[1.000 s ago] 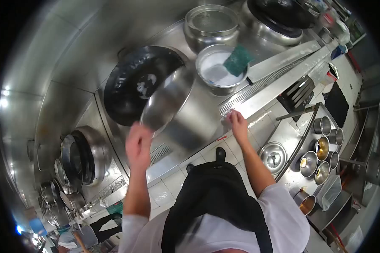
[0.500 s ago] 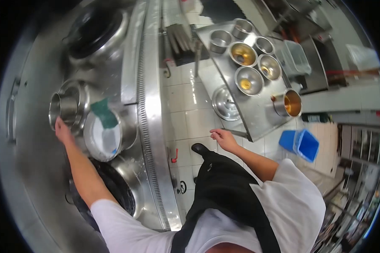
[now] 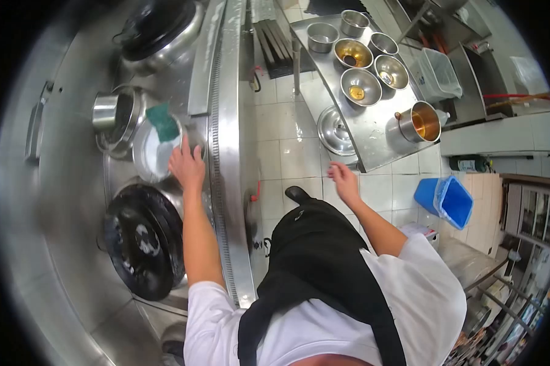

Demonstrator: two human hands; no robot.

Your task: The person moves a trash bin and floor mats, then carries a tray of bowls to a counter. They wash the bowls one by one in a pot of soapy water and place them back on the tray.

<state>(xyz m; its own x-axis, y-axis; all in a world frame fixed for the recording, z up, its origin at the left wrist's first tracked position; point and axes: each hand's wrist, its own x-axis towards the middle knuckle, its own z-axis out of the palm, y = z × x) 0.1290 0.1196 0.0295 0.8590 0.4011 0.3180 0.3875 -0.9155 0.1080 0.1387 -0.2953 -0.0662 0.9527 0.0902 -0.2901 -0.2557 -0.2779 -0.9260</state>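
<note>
Cookware crowds a long steel stove (image 3: 232,152) on the left. At far left, a small cylindrical steel pot (image 3: 105,111) overlaps a wider round steel pot (image 3: 117,139); whether it sits inside is unclear. A large black wok (image 3: 130,244) lies nearer. Between them, a round steel basin (image 3: 135,155) contains something whitish, with a green scouring pad (image 3: 163,122) at its far side. The left hand (image 3: 186,163) is over the basin's right edge, fingers loosely spread, gripping nothing visible; whether it touches the pad cannot be told. Half a second earlier this hand was at the small pot; it has since come away, so the work appears to have shifted to pad and basin. Farther right, above white floor tiles (image 3: 302,152), the right hand (image 3: 344,179) hangs half curled, apparently empty. Beyond it, a steel desk (image 3: 376,137) carries silvery bowls (image 3: 361,86), some with amber contents. At right stands a blue bin (image 3: 429,195).
</note>
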